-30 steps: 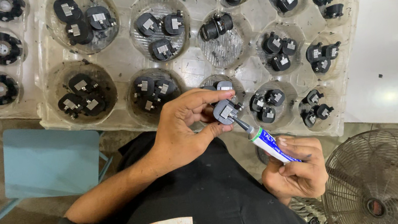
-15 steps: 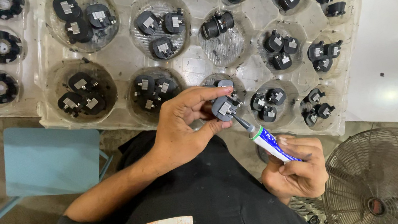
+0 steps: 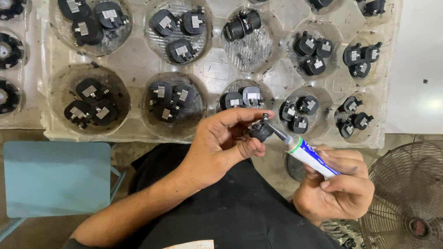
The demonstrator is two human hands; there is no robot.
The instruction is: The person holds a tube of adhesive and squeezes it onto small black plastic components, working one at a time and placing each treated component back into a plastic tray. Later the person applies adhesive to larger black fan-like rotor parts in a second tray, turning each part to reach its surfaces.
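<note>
the left hand (image 3: 219,150) is pinched shut around a small black part (image 3: 260,131), held in the air just near of the clear plastic tray (image 3: 129,62). the right hand (image 3: 334,192) is wrapped tight around a white and blue tube (image 3: 310,157), whose grey nozzle touches the part, or sits so close that the gap cannot be made out from this angle.

what could go wrong: a hard squeeze would likely push out too much paste, which could smear onto the fingertips (image 3: 253,150) gripping the part. the part is held by a small pinch only, so sideways pressure from the nozzle could twist it loose and drop it to the person's lap (dark shirt, black part, hard to find).

room is tight. the tray's near edge lies just beyond the left hand, its round wells crowded with more black parts (image 3: 173,99). a metal fan guard (image 3: 439,199) stands near the right hand on the right, and a blue chair (image 3: 56,176) sits to the left. the open space is mainly the gap over the lap, between the tray and the body.
</note>
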